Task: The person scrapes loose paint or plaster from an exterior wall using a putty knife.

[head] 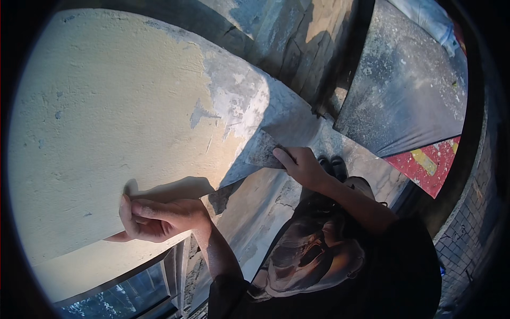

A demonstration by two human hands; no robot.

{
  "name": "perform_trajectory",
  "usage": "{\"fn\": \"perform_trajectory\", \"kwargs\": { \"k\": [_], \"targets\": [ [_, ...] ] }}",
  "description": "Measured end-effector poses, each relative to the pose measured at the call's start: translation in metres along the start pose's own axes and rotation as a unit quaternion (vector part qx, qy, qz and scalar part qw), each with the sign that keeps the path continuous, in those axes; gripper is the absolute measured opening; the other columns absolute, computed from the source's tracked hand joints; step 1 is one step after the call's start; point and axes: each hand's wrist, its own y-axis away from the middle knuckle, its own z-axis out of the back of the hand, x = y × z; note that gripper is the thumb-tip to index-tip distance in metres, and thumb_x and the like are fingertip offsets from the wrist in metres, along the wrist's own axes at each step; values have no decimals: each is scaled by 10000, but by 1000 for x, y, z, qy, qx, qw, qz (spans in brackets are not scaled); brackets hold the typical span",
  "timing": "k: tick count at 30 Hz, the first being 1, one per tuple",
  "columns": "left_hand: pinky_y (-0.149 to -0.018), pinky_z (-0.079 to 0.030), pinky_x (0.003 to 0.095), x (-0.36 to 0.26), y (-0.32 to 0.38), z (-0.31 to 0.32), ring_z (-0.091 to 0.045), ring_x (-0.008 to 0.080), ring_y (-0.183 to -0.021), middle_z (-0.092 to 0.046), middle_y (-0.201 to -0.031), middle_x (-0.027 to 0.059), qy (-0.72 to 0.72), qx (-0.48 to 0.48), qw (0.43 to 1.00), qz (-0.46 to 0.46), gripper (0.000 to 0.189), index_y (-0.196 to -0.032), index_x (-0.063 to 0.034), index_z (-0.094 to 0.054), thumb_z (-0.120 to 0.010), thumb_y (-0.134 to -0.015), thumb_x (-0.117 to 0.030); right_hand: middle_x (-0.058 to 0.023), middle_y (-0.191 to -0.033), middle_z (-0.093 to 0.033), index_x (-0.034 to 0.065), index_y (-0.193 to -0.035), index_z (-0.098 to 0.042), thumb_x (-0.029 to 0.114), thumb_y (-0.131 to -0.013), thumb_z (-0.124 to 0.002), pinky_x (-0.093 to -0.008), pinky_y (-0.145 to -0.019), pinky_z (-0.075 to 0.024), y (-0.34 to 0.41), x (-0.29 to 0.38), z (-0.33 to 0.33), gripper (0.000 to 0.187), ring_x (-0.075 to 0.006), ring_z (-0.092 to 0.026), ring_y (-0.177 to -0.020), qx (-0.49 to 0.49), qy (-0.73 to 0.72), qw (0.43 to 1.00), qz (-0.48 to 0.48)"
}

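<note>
A painted masonry wall (119, 103) fills the left of the view, its cream paint worn away to bare grey plaster (239, 85) near one edge. My right hand (301, 165) grips a flat scraper (265, 151) with a broad, stained blade. The blade lies against the grey plaster, or just over it; the exact contact is hard to judge. My left hand (163, 219) is loosely curled beside the cream surface, with nothing seen in it. Its fingertips are at or very near the wall, and its shadow falls there.
A window (127, 293) lies below the wall at lower left. At right, a paint-spattered dark sheet (406, 87) partly covers a red panel (428, 167). A pale plastic bag (432, 20) lies beyond. My black shoes (332, 165) stand on a cracked concrete ledge (366, 155). Paving (462, 235) lies farther right.
</note>
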Motion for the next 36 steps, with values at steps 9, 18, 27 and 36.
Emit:
{"fn": "perform_trajectory", "kwargs": {
  "k": [9, 18, 27, 36],
  "targets": [
    [-1034, -321, 349, 1, -4, 8, -454, 134, -1154, -499, -1199, 4, -55, 21, 998, -33, 240, -1121, -105, -557, -434, -991, -265, -177, -595, -574, 3, -742, -617, 379, -937, -529, -399, -546, -437, -2, 7, 10, 432, -364, -588, -578, -5, 75, 997, 6],
    [-965, -380, 330, -5, -5, 6, -412, 127, -1163, -403, -1226, 55, -30, 4, 999, -24, 251, -1098, -80, -578, -441, -990, -260, -190, -593, -570, -13, -721, -602, 374, -940, -518, -436, -562, -436, 7, 24, 12, 452, -376, -589, -582, 32, 82, 996, -9],
    [-919, -408, 319, -5, -7, 4, -456, 120, -1094, -408, -1154, 39, -5, -11, 1000, 13, 247, -1072, -75, -590, -468, -976, -268, -211, -606, -566, -34, -758, -602, 386, -937, -520, -443, -575, -443, -10, 28, 4, 463, -387, -589, -591, 60, 74, 995, 23],
    [-945, -425, 331, 3, -2, 3, -477, 107, -1104, -397, -1184, 13, 13, 32, 999, 7, 246, -1059, -60, -570, -465, -980, -267, -211, -589, -567, -46, -783, -619, 406, -935, -523, -414, -562, -444, -1, 3, 3, 487, -346, -606, -569, 7, 36, 999, 22]
  ]
}}
